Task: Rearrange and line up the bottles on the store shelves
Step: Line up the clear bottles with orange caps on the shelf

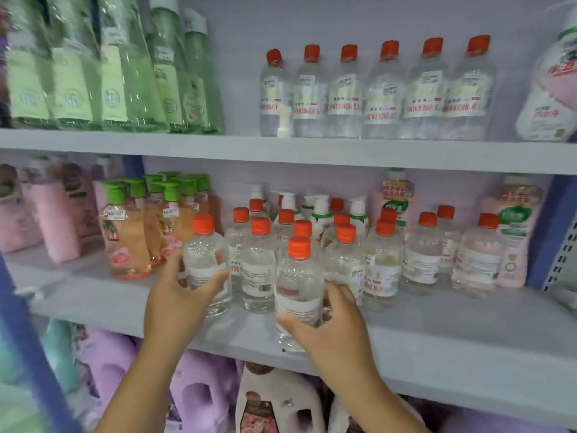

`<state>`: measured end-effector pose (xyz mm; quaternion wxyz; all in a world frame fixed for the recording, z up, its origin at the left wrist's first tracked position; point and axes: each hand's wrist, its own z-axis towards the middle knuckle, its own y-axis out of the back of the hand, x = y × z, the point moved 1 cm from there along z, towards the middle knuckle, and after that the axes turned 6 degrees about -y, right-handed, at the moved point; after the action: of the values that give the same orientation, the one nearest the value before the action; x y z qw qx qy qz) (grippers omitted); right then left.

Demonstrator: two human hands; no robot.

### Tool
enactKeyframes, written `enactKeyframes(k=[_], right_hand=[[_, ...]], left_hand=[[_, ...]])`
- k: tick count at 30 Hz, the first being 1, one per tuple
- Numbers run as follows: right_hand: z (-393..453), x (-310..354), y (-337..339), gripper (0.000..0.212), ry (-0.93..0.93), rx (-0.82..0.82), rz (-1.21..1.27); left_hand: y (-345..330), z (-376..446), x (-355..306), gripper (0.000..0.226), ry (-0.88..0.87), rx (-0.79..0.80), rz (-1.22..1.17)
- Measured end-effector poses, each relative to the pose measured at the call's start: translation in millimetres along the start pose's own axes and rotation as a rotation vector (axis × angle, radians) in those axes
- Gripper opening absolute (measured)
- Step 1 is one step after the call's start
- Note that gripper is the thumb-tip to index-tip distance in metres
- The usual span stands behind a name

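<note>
Up front on the middle shelf (437,345), each hand grips a clear bottle: left hand (175,295) wraps the left bottle (206,260), right hand (331,326) wraps the front-edge bottle (298,285).

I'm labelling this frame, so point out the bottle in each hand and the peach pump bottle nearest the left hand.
Left-hand bottle (206,264), head view, clear body.
Right-hand bottle (299,276), head view, clear body.
Peach pump bottle (131,245), head view, body.

Both hands raised forward, left (181,295) and right (331,326) fingers curled
</note>
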<state>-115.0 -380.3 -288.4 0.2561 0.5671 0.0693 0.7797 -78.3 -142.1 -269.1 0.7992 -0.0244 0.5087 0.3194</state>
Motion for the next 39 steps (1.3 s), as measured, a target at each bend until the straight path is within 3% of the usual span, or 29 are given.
enactKeyframes(k=[5, 8, 16, 21, 24, 27, 29, 32, 36, 39], right_hand=[[2, 14, -35, 0.099, -0.023, -0.016, -0.052], [3, 14, -46, 0.087, 0.06, -0.088, -0.171], [14, 16, -58, 0.075, 0.019, -0.165, -0.244], [14, 10, -44, 0.08, -0.01, -0.036, -0.195], [9, 9, -17, 0.07, -0.015, 0.0, -0.122], [7, 6, 30, 0.052, -0.042, -0.072, 0.012], [12, -2, 68, 0.045, -0.066, -0.143, 0.104], [29, -27, 124, 0.042, -0.104, -0.253, 0.134], [68, -87, 194, 0.04, -0.217, -0.403, 0.084], [100, -116, 234, 0.053, -0.281, -0.414, -0.021]], left_hand=[[-13, 27, 26, 0.064, 0.021, 0.062, -0.039], [-17, 37, 31, 0.063, -0.001, 0.101, -0.042], [-16, 58, 39, 0.056, -0.013, 0.118, -0.083], [-8, 42, 40, 0.06, 0.026, 0.148, -0.071], [-7, 14, 9, 0.069, -0.043, -0.008, 0.023], [-18, -30, -49, 0.042, -0.249, -0.158, -0.156], [-41, -59, -89, 0.03, -0.285, -0.041, -0.379], [-91, -87, -132, 0.032, -0.269, 0.206, -0.577], [-176, -108, -163, 0.036, -0.145, 0.463, -0.544], [-242, -109, -186, 0.057, -0.209, 0.485, -0.393]])
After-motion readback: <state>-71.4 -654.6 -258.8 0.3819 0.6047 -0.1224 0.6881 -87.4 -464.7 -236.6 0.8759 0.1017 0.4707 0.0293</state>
